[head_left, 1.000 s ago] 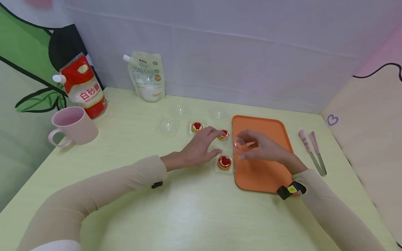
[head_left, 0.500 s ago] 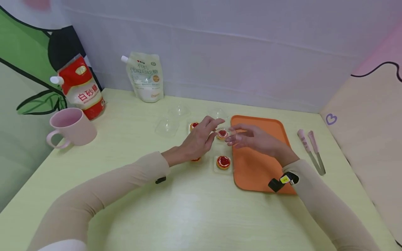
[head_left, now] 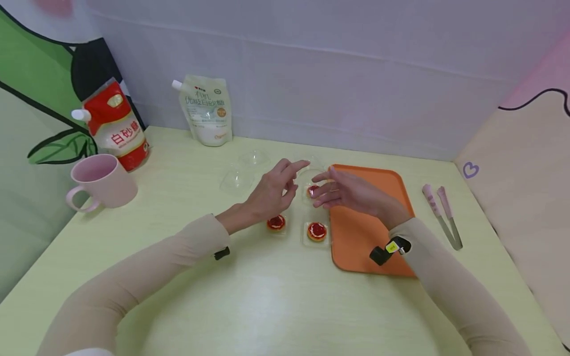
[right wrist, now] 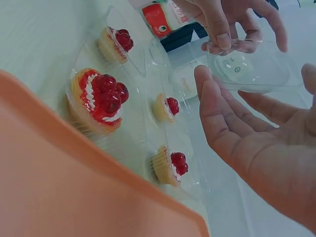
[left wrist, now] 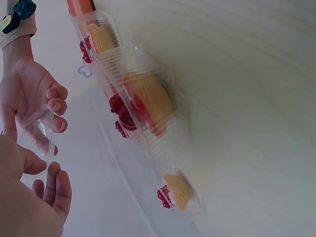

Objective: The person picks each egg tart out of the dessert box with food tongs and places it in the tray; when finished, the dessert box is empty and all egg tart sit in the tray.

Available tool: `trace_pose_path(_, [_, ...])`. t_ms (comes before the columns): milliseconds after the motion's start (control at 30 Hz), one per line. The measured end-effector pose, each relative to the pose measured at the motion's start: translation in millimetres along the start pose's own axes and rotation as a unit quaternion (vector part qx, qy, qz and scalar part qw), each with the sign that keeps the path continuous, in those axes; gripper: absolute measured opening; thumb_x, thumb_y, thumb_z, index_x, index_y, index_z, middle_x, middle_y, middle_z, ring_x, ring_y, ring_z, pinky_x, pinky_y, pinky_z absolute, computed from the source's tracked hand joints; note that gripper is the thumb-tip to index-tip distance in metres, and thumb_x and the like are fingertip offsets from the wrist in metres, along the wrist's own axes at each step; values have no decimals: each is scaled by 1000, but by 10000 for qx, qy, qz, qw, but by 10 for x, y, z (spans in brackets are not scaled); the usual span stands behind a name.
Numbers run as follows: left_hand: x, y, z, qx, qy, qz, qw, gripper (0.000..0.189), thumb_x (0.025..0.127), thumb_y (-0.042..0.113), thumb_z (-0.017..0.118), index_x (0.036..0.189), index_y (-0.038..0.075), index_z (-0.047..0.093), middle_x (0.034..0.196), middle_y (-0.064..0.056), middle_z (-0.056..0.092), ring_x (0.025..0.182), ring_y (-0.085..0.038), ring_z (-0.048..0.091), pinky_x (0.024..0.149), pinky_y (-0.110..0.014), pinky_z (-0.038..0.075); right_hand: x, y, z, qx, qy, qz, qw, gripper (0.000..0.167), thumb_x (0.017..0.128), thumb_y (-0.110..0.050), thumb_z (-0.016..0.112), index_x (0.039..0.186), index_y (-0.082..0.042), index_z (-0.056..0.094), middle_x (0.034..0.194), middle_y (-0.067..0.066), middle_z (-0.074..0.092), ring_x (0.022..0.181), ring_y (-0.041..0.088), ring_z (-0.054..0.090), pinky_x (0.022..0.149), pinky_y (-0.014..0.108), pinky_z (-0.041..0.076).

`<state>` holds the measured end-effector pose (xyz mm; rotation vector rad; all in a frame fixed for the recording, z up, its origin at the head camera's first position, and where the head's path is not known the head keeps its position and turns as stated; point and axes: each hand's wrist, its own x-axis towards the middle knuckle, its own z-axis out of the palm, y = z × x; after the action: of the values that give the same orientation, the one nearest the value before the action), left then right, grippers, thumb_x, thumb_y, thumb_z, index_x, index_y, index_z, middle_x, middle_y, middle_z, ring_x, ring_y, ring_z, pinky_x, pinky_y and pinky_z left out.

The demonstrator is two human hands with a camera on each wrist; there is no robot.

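Note:
My left hand pinches the edge of a clear plastic lid between thumb and fingers. Facing it, my right hand has its fingers spread loosely, the fingertips right at the lid's underside and the thumb close to its far corner. Both hands are raised over small cherry tarts in clear plastic trays. One cherry tart sits beside the orange tray, another tart lies below my left wrist, and a third is partly covered by the right fingers. A fourth is hidden in the head view.
An orange tray lies under my right forearm, with tongs to its right. More clear lids lie behind the tarts. Farther left stand a pink mug, a red sugar pouch and a pale green pouch.
The lid has come from over the tray's left edge to between my hands. My right hand moved left and up, its fingers loosening; my left hand moved up and left and took the lid's edge.

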<state>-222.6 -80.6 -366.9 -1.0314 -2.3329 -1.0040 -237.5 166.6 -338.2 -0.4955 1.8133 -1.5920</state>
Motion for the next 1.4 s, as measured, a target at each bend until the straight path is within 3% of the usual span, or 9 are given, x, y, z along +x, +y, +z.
trace_pose_path(233, [0, -35, -180, 61, 49, -539, 9985, 53, 88, -7, 59, 139, 5, 52, 97, -13, 54, 74, -22, 63, 70, -34, 57, 183, -106, 97, -51, 124, 74, 9999, 57, 106, -48, 38, 143, -5, 45, 136, 26, 56, 115, 31, 67, 100, 38, 52])
trace_pose_path(400, [-25, -108, -332, 82, 51, -1076, 9941, 54, 89, -4, 62, 141, 7, 50, 96, -13, 53, 72, -23, 64, 70, -35, 57, 352, -154, 170, -502, 224, -67, 9985, 44, 105, -30, 52, 144, -13, 45, 136, 22, 58, 122, 41, 62, 105, 47, 48])
trace_pose_path(567, [-58, -194, -498, 80, -98, -1639, 9864, 56, 89, -4, 62, 142, 10, 49, 98, -14, 53, 72, -24, 62, 69, -35, 54, 530, -170, 295, -886, 332, -402, 9947, 49, 101, -15, 58, 147, -15, 41, 130, 25, 61, 115, 44, 65, 103, 58, 46])
trace_pose_path(800, [-116, -251, -733, -21, -417, -2139, 9760, 59, 89, -4, 64, 144, 10, 47, 100, -15, 54, 73, -26, 62, 67, -35, 53, 723, -203, 493, -943, 469, -904, 9903, 56, 99, 0, 57, 150, -10, 36, 114, 34, 65, 87, 22, 74, 87, 43, 58])
trace_pose_path(1000, [-219, -356, -926, -383, -651, -2638, 9616, 60, 89, -4, 65, 144, 10, 45, 99, -16, 53, 73, -25, 65, 63, -28, 51, 861, -202, 631, -1309, 560, -1166, 9829, 63, 96, 1, 62, 151, -13, 36, 107, 34, 66, 82, 22, 72, 83, 40, 59])
trace_pose_path(1200, [-331, -437, -1087, -896, -911, -3134, 9410, 61, 89, -4, 65, 145, 10, 43, 98, -16, 50, 72, -21, 67, 64, -26, 53, 1004, -166, 706, -1585, 452, -1257, 9783, 66, 94, -2, 66, 152, -16, 38, 105, 31, 67, 85, 29, 72, 89, 55, 54])
trace_pose_path(1400, [-436, -513, -1199, -1132, -1275, -3621, 9164, 62, 91, -2, 65, 146, 10, 41, 103, -18, 47, 77, -23, 66, 73, -30, 58, 1125, -163, 801, -2137, 321, -1227, 9686, 63, 91, -3, 71, 147, -12, 44, 93, 14, 71, 82, 19, 70, 83, 33, 56])
